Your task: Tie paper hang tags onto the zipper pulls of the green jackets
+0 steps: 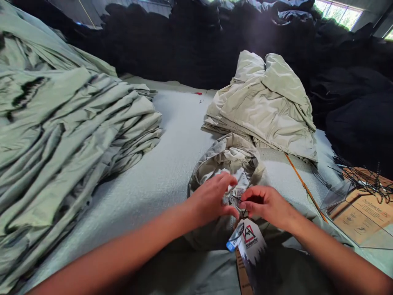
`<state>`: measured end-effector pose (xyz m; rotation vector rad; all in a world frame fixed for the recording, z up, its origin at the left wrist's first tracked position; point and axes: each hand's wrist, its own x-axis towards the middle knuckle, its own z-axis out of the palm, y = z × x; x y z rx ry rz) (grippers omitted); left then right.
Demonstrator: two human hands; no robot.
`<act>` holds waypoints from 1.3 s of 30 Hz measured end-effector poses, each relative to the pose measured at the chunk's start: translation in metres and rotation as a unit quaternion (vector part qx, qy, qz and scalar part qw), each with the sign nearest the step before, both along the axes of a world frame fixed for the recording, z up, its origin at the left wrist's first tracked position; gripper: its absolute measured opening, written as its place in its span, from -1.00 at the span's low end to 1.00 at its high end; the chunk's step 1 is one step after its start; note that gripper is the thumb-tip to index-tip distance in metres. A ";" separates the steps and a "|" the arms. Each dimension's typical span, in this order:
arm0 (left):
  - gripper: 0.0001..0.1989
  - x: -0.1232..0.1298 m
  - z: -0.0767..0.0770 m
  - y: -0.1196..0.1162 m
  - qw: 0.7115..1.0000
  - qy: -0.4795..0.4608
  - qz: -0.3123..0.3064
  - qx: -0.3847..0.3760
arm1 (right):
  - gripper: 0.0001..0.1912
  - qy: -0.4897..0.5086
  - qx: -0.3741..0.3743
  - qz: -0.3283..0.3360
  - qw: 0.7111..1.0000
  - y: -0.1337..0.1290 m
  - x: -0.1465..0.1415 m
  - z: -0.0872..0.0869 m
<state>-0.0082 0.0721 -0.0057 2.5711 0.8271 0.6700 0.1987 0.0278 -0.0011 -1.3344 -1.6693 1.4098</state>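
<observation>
Clock face centred on the right-hand grip, with 12 at the far side. Closed on a thin black cord point(237, 198) between thumb and forefinger of the right hand point(264, 204), in a tight pinch. Open at 9 o'clock, with thumb and fingers apart and curved toward the cord, in the case of the left hand point(211, 198); too fine to tell for certain whether in contact with it.

Beneath both hands, on the table point(178, 127): beige garment point(229, 153), with round opening toward 12 and a white label point(240, 191) inside, just beside the pinch. Toward 5 to 6 o'clock, near the cord: tag point(254, 246), printed "Avalanche" under a red mountain logo. At the left edge of the tag: blue-ended sticker point(236, 237). Partly under the tag: brown card point(242, 270).

Farther out, at 12 to 1 o'clock: stack point(264, 106) of beige garments, folded. Between 2 and 3: orange strip point(302, 184), slanted. At 3: clear box point(362, 217) with brown cards inside and tangled black cords point(373, 184) at its far side. At 9 to 10: large pile point(70, 135) of grey-green garments, in loose layers. At 11: small red scrap point(199, 94). Along the far side, from 10 to 2: dark heaps point(184, 45). Beyond those, at 1: bright window point(339, 14).
</observation>
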 end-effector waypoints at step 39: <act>-0.69 0.031 0.015 0.001 0.963 0.250 0.088 -0.048 | -0.90 -0.304 0.122 -0.047 0.944 -0.005 0.008 0.018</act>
